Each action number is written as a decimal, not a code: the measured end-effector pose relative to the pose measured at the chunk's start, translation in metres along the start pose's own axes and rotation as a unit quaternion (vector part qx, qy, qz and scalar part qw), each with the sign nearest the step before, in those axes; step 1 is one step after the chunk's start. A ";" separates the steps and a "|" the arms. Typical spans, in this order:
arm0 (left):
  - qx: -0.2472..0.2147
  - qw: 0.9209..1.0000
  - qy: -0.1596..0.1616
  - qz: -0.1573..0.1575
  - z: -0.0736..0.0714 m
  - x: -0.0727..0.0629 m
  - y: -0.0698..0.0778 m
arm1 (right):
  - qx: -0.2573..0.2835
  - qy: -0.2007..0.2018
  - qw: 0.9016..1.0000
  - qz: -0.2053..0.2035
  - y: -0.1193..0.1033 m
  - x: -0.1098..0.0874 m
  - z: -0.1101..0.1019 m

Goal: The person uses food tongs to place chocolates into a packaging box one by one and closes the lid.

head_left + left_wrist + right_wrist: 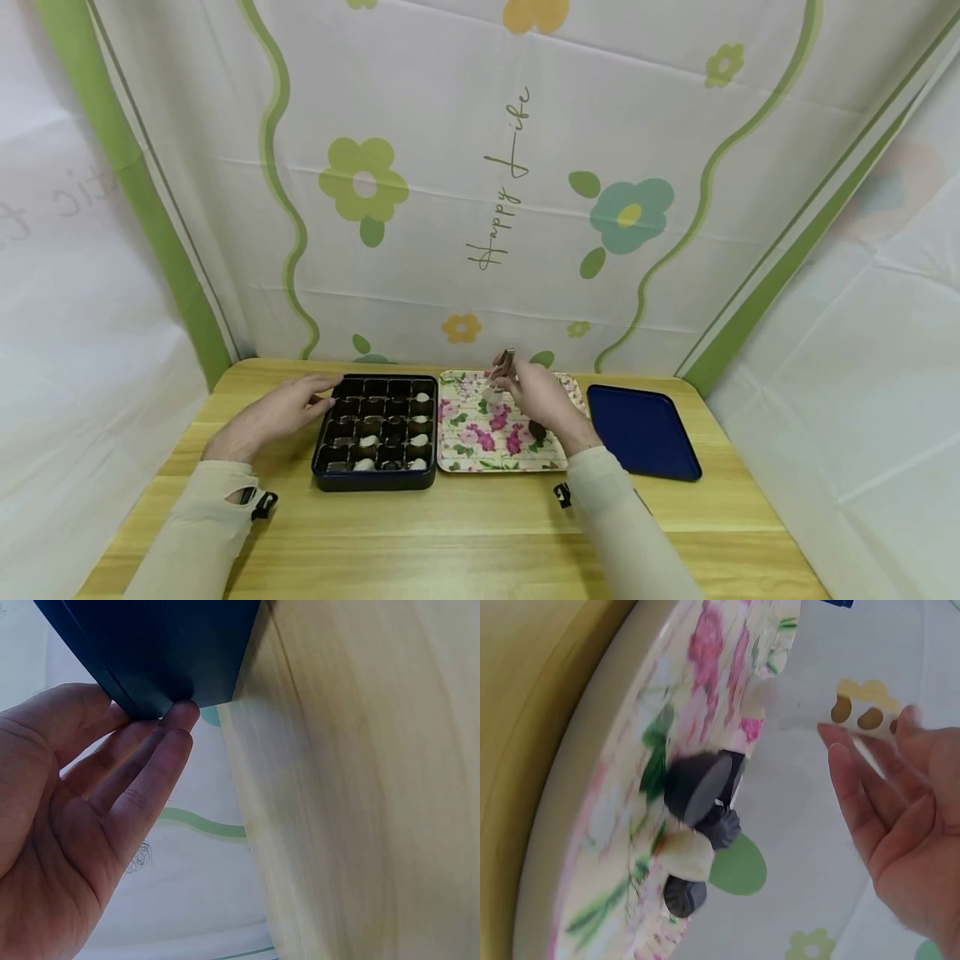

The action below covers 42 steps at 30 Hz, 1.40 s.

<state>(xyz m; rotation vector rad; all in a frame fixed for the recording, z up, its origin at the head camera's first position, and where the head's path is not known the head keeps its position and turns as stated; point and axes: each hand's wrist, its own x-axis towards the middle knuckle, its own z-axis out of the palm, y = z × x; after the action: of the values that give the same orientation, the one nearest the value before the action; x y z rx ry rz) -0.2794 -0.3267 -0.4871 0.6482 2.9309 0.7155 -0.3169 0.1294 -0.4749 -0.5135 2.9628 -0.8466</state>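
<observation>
Gripping tongs (508, 362) with right hand (543, 396): thumb opposed to fingers, narrow gap, filled by the tongs. Reaching down and left from the fingertips toward the flowered tray (452, 465) with the clear end. Can see a pale piece (760, 694) by that end; can't tell if pinched or only near, too blurred. Back below the same fingers, toward the wrist, can see on the tray a big dark chocolate (694, 791), with a white chocolate (688, 856) and smaller dark ones next to it.

Touching the far left corner of the dark box (375, 482) with left hand (281, 408): fingers loosely extended, thumb spread apart from them, fingertips against the box's outer wall. Just right of those fingertips, can see the box's compartments, white pieces (368, 442) and dark ones in some, mostly in the near rows and right column. Right of the right fingers, past the tray, can see a blue lid (643, 433) lying flat on the wooden table (420, 550).
</observation>
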 end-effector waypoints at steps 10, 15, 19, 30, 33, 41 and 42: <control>0.000 1.000 0.000 0.002 0.000 0.001 -0.001 | 0.003 0.055 0.997 0.048 -0.002 0.011 0.012; 0.000 1.000 0.001 0.004 0.000 0.001 -0.001 | 0.005 0.068 0.997 0.040 -0.008 0.008 0.013; 0.003 1.000 -0.001 0.006 0.000 0.001 -0.001 | 0.022 0.071 0.997 0.030 -0.015 0.003 0.011; -0.053 0.996 -0.005 0.070 0.005 0.008 -0.038 | 0.049 0.064 0.997 -0.022 -0.046 -0.007 0.013; -0.078 0.995 0.000 0.058 0.005 0.010 -0.036 | 0.054 0.065 0.996 -0.035 -0.058 -0.009 0.015; -0.099 0.995 0.023 -0.013 0.001 0.008 -0.002 | 0.064 0.062 0.994 -0.070 -0.093 -0.011 0.023; -0.098 0.995 0.024 -0.016 0.001 0.008 -0.001 | 0.065 0.061 0.993 -0.075 -0.097 -0.011 0.025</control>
<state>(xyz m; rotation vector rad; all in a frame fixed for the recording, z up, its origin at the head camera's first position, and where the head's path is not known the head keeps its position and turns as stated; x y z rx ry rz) -0.2870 -0.3238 -0.4882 0.5729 2.8556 1.0126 -0.2742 0.0428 -0.4466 -0.7095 2.9787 -1.1160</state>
